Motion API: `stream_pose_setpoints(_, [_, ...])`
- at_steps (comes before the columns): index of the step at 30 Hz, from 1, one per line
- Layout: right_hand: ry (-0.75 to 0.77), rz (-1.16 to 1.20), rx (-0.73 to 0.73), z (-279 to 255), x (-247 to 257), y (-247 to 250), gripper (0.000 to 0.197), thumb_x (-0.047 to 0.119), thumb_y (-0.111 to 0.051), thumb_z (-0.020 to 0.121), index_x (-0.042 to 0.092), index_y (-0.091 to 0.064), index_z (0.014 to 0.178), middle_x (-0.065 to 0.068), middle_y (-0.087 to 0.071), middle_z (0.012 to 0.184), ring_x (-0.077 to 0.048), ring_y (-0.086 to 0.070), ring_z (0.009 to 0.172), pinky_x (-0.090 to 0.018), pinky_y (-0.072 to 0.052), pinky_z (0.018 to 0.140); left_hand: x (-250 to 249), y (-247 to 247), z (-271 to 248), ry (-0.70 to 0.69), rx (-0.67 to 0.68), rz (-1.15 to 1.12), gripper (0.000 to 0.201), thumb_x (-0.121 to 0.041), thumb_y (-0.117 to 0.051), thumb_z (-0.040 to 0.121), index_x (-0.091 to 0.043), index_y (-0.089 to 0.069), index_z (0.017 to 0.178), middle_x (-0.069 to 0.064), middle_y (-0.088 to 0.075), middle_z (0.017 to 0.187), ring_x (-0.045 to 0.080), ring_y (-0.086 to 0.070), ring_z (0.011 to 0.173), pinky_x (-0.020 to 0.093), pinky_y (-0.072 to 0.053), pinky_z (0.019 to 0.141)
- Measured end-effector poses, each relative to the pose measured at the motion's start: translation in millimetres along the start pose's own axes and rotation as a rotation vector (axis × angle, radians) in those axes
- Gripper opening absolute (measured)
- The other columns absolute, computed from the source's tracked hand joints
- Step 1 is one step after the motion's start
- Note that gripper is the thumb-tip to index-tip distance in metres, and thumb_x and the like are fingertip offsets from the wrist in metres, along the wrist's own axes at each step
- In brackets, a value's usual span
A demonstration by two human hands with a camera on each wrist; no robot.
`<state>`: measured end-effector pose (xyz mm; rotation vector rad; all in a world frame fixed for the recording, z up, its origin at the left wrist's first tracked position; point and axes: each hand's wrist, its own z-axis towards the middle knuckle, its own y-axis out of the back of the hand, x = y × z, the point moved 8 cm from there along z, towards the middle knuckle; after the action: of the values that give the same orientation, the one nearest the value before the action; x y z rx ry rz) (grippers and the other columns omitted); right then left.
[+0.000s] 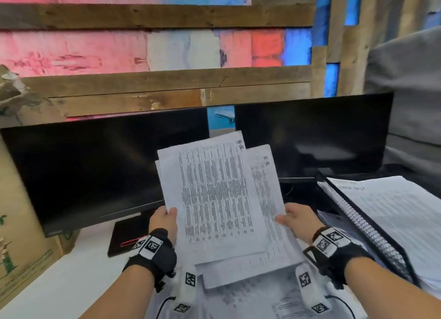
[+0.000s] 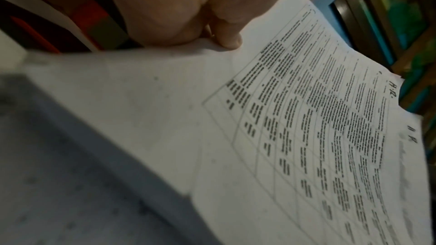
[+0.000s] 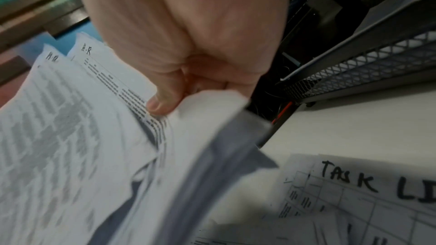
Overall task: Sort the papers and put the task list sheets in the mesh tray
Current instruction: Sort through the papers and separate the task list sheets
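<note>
I hold a fanned stack of printed papers (image 1: 214, 199) upright over the desk, in front of the monitors. My left hand (image 1: 164, 219) pinches its left edge, thumb (image 2: 228, 38) on the top sheet (image 2: 306, 137), which has a table and handwritten "H.R.". My right hand (image 1: 296, 219) pinches the right edge, thumb (image 3: 162, 103) on a sheet (image 3: 113, 81) also marked "H.R". A sheet headed "TASK LI…" (image 3: 368, 202) lies on the desk below. The black mesh tray (image 1: 372, 232) stands at the right, with sheets (image 1: 393, 206) in it; its mesh wall (image 3: 368, 70) shows beside my right hand.
Two dark monitors (image 1: 95, 170) (image 1: 315, 137) stand behind the papers. A cardboard box (image 1: 16, 223) stands at the left. A black pad with a red line (image 1: 128, 232) lies under the left monitor. More loose sheets (image 1: 250, 299) lie on the white desk (image 1: 71, 283).
</note>
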<state>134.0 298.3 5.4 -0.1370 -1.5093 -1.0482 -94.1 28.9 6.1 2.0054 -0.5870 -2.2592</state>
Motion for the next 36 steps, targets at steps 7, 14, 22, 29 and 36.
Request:
stream_pose_setpoints(7, [0.022, 0.062, -0.127, -10.0, -0.7, 34.7, 0.006, 0.007, -0.065, 0.087, 0.007, -0.071, 0.087, -0.014, -0.071, 0.090, -0.018, -0.062, 0.075, -0.031, -0.052, 0.072, -36.7, -51.6, -27.9, -0.050, 0.039, -0.116, 0.019, -0.012, -0.047, 0.096, -0.001, -0.059, 0.107, 0.009, -0.059, 0.098, 0.025, -0.055, 0.087, 0.029, -0.040, 0.076])
stream_pose_setpoints(14, [-0.044, 0.138, -0.200, -19.0, -16.0, 48.7, 0.018, 0.006, -0.060, 0.090, 0.012, -0.073, 0.080, -0.005, -0.074, 0.079, -0.025, -0.070, 0.080, -0.036, -0.057, 0.074, -49.6, -65.3, -45.2, -0.114, 0.117, -0.167, 0.010, -0.014, -0.063, 0.088, -0.017, -0.060, 0.096, 0.004, -0.067, 0.101, 0.024, -0.063, 0.093, 0.037, -0.051, 0.086])
stream_pose_setpoints(22, [-0.013, 0.191, -0.244, -29.0, -4.1, 66.2, 0.022, 0.007, -0.056, 0.093, 0.015, -0.074, 0.083, -0.001, -0.075, 0.080, -0.022, -0.071, 0.084, -0.036, -0.057, 0.079, -57.6, -78.3, -48.5, -0.030, 0.188, -0.268, 0.014, -0.019, -0.060, 0.088, -0.020, -0.064, 0.075, 0.008, -0.072, 0.092, 0.030, -0.068, 0.088, 0.049, -0.054, 0.087])
stream_pose_setpoints(29, [0.052, 0.237, -0.292, -39.8, 27.7, 99.2, 0.027, 0.009, -0.050, 0.097, 0.017, -0.075, 0.094, 0.004, -0.075, 0.083, -0.014, -0.072, 0.081, -0.033, -0.058, 0.079, -79.3, -99.5, -52.7, -0.062, 0.245, -0.359, 0.009, -0.020, -0.060, 0.089, -0.019, -0.065, 0.082, 0.008, -0.072, 0.095, 0.030, -0.068, 0.089, 0.050, -0.054, 0.087])
stream_pose_setpoints(36, [0.049, 0.144, -0.230, -47.6, 42.9, 142.6, 0.021, 0.021, -0.054, 0.096, 0.009, -0.071, 0.095, -0.008, -0.074, 0.089, -0.024, -0.070, 0.083, -0.040, -0.057, 0.076, -114.0, -131.4, -63.0, -0.132, 0.233, -0.420, 0.009, -0.018, -0.065, 0.086, -0.022, -0.065, 0.078, 0.008, -0.071, 0.095, 0.031, -0.067, 0.091, 0.049, -0.054, 0.086])
